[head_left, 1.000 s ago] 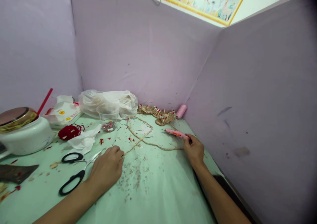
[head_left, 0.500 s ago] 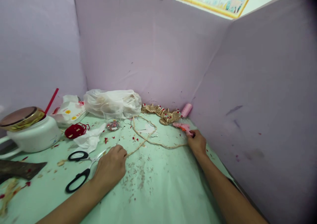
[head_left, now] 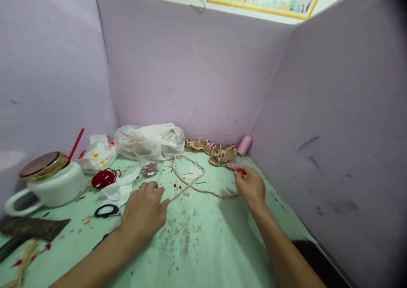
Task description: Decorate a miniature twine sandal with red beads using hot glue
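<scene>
My left hand (head_left: 144, 207) rests on the green table with its fingers apart and the thumb out to the side. The end of a thin braided straw cord (head_left: 213, 193) lies at its thumb. That cord makes a crossed loop in the middle and runs right toward my right hand (head_left: 251, 187). My right hand is closed around a pink glue gun (head_left: 233, 166) with an orange trigger, its handle mostly hidden by the fingers. Black-handled scissors (head_left: 106, 211) lie partly under my left hand and forearm. Woven straw pieces with red and white beads (head_left: 219, 155) sit just beyond the glue gun.
A pink thread spool (head_left: 244, 145) leans at the back right corner. White plastic bags (head_left: 152, 139), a container of beads (head_left: 149, 169), red yarn (head_left: 104, 178) and tissue (head_left: 120, 190) lie at left. Further left are a white mug (head_left: 57, 188) and a hatchet-like tool (head_left: 38, 228). Lilac panels surround the table.
My left hand has loosened from the cord, its fingers spreading, and now covers more of the scissors. My right hand has moved further over the glue gun. The view has tilted slightly.
</scene>
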